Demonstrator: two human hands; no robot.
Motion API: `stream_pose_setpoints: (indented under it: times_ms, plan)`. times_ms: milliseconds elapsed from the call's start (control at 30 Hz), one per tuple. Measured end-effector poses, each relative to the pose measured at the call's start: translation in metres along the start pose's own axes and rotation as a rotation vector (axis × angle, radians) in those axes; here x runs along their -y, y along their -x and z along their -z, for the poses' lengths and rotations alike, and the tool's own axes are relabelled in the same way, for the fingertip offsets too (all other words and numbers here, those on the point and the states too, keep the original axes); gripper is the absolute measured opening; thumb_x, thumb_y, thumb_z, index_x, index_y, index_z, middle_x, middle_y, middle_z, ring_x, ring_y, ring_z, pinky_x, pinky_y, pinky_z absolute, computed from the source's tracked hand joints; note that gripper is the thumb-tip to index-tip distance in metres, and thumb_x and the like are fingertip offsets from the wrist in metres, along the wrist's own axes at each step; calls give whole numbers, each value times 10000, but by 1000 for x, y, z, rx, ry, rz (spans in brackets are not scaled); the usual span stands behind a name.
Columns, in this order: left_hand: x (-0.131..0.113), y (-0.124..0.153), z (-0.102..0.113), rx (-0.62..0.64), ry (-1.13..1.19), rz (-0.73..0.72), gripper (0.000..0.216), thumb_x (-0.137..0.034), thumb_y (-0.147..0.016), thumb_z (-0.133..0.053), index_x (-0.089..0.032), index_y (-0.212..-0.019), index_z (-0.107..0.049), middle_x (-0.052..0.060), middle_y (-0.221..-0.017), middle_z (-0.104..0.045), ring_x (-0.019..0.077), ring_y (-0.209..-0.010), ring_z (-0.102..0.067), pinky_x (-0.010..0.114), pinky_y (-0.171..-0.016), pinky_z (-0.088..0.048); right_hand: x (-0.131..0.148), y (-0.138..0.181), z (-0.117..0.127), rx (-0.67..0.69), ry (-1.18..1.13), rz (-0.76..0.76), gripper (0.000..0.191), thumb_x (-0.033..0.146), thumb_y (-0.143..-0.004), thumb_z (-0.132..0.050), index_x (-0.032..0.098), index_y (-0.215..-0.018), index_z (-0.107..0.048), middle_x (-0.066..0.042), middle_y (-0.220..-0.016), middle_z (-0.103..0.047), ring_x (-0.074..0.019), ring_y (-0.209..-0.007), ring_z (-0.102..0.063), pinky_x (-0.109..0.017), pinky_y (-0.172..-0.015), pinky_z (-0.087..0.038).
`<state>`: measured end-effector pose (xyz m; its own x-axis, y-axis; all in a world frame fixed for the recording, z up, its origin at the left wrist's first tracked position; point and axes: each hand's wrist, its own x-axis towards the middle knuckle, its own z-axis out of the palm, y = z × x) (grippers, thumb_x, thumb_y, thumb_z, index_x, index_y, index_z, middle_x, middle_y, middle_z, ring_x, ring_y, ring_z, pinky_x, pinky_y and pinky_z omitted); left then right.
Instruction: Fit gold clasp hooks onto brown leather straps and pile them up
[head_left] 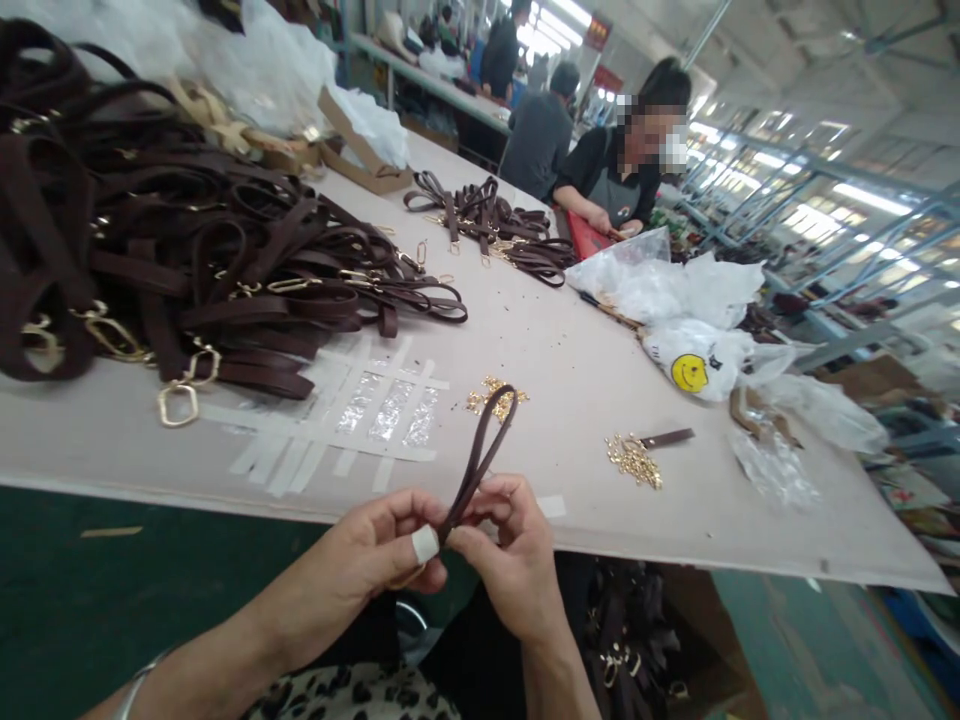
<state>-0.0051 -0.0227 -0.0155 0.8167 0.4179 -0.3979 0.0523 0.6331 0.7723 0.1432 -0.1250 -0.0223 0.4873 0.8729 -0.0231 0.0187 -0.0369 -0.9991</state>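
Observation:
Pinched between both hands is a narrow dark brown leather strap [480,450], bent into an upright loop over the table's front edge. My left hand [394,550], white tape round its thumb, closes on the strap's lower end. My right hand [510,545] grips the same end from the other side; its fingertips partly hide the strap. Just behind the loop lies a small pile of gold metal studs [491,395]. Farther right a second pile of gold studs [634,462] lies beside a short brown leather strip [670,438].
A big heap of brown straps with gold clasps [225,260] covers the table's left side. Taped clear film [390,405] lies in front of it. More straps [495,225] lie farther back, near a seated co-worker [622,160]. Plastic bags [697,350] lie at right.

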Motion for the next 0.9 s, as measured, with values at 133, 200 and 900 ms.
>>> stream_pose_setpoints:
  times_ms: [133,200,900]
  plan:
    - [11,-3,3,-70,91,123,434,-377,-681,-877,-181,-1040,-730,29,-908,-683,108,-662,-625,206,-640,-490,-4,-25,67,-238,705,167,255,396,-898,-596,212,-1073,-611,-51,-956,-734,-181,-856,-681,-345,-829,-540]
    - [15,-4,7,-155,58,125,445,-374,-657,-890,-189,-1035,-745,25,-899,-694,112,-668,-634,198,-622,-475,-7,-44,112,-418,885,170,300,396,-915,-531,172,-1095,-615,-116,-1036,-718,-218,-924,-658,-408,-899,-498]
    - [-3,-14,12,-304,28,-144,138,-128,-670,-735,-139,-807,-721,-16,-643,-695,79,-571,-562,193,-575,-430,-25,-83,159,-438,905,63,347,441,-743,-694,186,-977,-710,-97,-899,-734,-254,-804,-675,-420,-804,-506]
